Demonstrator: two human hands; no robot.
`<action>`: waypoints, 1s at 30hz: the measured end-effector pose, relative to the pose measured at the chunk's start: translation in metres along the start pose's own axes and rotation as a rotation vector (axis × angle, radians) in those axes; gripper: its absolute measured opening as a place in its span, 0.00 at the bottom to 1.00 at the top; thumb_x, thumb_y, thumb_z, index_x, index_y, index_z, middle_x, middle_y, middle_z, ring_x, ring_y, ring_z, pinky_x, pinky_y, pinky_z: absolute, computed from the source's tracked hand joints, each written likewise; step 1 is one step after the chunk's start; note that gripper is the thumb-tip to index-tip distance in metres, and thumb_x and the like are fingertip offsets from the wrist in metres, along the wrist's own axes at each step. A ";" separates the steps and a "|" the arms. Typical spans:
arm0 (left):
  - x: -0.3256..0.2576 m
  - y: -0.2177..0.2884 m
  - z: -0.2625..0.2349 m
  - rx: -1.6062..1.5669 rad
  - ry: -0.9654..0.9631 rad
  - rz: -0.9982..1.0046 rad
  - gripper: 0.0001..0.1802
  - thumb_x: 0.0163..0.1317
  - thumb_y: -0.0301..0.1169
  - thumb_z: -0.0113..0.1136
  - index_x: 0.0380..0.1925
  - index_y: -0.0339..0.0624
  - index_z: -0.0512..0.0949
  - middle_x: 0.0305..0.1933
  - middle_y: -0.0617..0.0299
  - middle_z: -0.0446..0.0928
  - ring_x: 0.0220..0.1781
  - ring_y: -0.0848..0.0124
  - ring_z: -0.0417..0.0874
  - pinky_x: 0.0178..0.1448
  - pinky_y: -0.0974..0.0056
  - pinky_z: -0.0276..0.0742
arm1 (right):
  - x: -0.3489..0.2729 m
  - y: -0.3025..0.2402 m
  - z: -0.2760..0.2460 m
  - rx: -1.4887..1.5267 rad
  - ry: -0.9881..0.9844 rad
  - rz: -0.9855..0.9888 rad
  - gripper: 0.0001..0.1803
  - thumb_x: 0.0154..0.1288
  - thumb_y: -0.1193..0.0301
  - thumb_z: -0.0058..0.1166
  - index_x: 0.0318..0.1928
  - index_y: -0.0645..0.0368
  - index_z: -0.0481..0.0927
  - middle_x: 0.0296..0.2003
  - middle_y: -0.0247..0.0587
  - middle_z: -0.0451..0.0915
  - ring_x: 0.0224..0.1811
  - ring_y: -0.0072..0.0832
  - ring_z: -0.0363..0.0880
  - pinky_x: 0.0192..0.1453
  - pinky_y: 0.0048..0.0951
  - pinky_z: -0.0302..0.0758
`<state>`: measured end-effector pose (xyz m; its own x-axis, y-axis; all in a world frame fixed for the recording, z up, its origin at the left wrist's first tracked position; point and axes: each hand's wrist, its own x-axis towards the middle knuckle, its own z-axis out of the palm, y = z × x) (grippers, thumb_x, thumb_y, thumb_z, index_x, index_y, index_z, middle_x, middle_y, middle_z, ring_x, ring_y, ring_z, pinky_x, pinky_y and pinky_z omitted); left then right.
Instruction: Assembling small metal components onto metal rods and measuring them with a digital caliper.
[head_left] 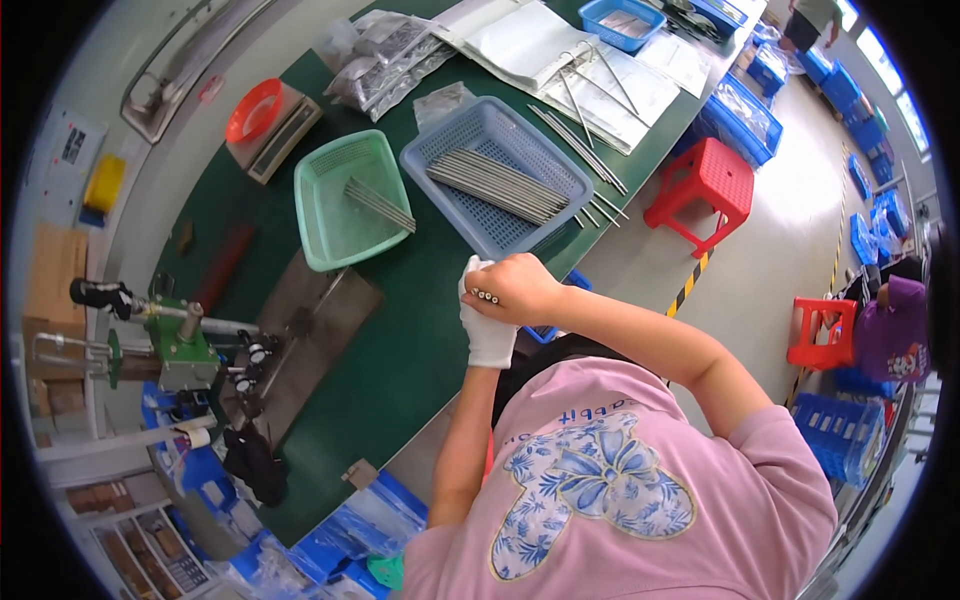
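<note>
1. Just beside the blue perforated plastic basket (475, 222), the bare right hand (522, 287) was curled around thin silvery metal rods (486, 296).
2. The white-gloved left hand (486, 328) touched it; its grip was hidden.
3. The rods seemed stiff, light, slippery; best gripped mid-length.

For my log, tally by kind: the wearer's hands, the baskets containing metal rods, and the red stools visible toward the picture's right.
Hands: 2 (gloved left hand, bare right hand)
Baskets: 2 (green basket, blue-grey basket)
Stools: 2 (nearer stool, farther stool)
Total: 6
</note>
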<state>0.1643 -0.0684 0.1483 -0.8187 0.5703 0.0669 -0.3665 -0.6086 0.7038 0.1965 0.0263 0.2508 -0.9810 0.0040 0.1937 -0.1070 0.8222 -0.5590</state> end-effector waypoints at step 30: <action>0.009 0.053 0.055 1.096 0.021 0.268 0.08 0.58 0.33 0.49 0.28 0.39 0.67 0.25 0.49 0.72 0.30 0.50 0.73 0.33 0.52 0.68 | 0.004 -0.018 -0.057 0.221 0.086 -0.031 0.03 0.60 0.77 0.47 0.34 0.64 0.72 0.21 0.40 0.73 0.20 0.27 0.72 0.26 0.23 0.68</action>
<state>0.1617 -0.0647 0.2255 -0.8234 0.4788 0.3046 0.3998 0.1087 0.9101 0.2033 0.0445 0.3077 -0.9604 0.0367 0.2761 -0.1789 0.6783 -0.7126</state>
